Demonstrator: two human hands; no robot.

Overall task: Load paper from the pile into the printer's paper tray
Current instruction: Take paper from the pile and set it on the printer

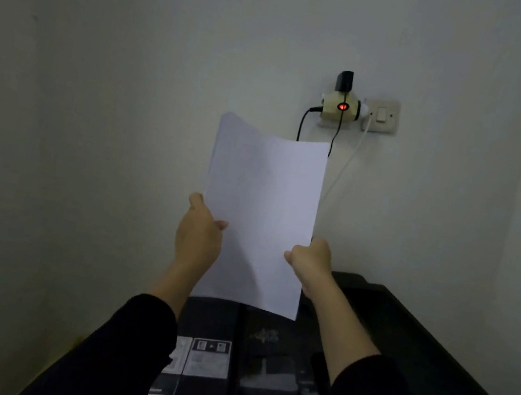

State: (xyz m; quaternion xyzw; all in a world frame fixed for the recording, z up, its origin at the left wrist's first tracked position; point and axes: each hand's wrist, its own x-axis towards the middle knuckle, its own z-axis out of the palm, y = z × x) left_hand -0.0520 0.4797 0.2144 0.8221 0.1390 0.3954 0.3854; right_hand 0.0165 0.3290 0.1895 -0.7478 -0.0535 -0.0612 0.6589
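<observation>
I hold white paper [260,211] upright in front of the wall, slightly bowed, above the dark printer [257,364]. My left hand [200,235] grips its left edge with the thumb on the front. On the right edge, my right hand [311,258] pinches the paper lower down. The paper's bottom edge hangs just over the printer's rear tray area [217,315]. I cannot tell whether it is one sheet or several. The pile is out of sight.
A wall socket with a switch [380,115] and a cream adapter [340,107] with a red light sits behind the paper, with black and white cables hanging down. A dark surface [434,350] runs along the right wall.
</observation>
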